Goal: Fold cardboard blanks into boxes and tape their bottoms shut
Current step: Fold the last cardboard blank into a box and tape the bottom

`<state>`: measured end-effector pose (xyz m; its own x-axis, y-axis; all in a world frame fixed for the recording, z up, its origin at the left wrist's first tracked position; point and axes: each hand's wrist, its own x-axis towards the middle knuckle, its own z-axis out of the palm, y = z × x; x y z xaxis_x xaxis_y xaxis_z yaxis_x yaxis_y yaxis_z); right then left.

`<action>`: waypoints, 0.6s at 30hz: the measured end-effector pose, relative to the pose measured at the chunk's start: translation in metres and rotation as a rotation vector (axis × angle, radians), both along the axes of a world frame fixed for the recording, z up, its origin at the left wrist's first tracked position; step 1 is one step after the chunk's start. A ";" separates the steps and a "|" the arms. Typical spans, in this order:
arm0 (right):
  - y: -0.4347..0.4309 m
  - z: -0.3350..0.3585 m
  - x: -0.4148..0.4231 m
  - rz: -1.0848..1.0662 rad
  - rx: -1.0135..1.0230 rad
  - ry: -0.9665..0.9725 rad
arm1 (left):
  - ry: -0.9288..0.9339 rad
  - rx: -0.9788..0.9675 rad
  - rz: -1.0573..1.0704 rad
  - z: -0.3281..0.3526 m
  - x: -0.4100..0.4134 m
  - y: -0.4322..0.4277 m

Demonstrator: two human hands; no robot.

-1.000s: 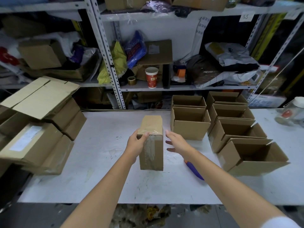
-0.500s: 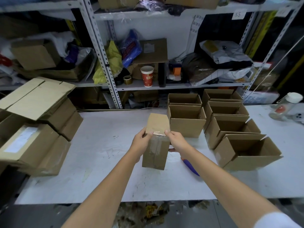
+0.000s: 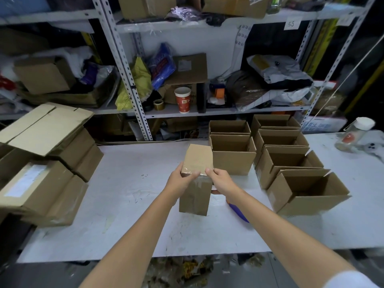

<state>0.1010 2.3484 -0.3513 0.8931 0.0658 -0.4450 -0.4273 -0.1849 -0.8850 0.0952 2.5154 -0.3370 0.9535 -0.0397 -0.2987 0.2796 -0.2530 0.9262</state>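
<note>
A small cardboard box (image 3: 197, 161) stands on the white table (image 3: 128, 196) in the middle, its clear-taped side turned toward me. My left hand (image 3: 181, 181) grips its upper left edge, thumb laid over the tape. My right hand (image 3: 220, 180) grips the upper right edge, fingers wrapped behind the box. A blue-handled tool (image 3: 239, 213) lies on the table partly under my right forearm. Several folded open-topped boxes (image 3: 232, 156) stand in rows to the right of the held box.
Stacks of flat cardboard blanks and taped cartons (image 3: 41, 163) fill the table's left end. A clear bottle with a white cap (image 3: 355, 134) lies at the far right. Metal shelves (image 3: 128, 80) with bags, a red cup (image 3: 182, 99) and a tape roll (image 3: 158, 104) stand behind.
My right hand came in from beside the box and took hold of its upper right edge. The box has tilted and shifted slightly right and away, toward the rows of open boxes.
</note>
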 end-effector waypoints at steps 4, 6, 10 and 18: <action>-0.004 -0.003 0.001 0.088 0.022 0.042 | -0.018 0.057 -0.048 -0.003 -0.005 0.008; -0.004 -0.006 0.002 0.166 -0.013 0.033 | 0.001 0.081 -0.039 -0.001 -0.006 0.016; -0.001 -0.006 0.001 0.421 -0.452 -0.345 | 0.053 0.187 -0.097 0.004 -0.007 0.028; 0.018 -0.006 -0.007 0.537 -0.717 -0.658 | 0.085 0.067 -0.064 0.003 -0.015 0.035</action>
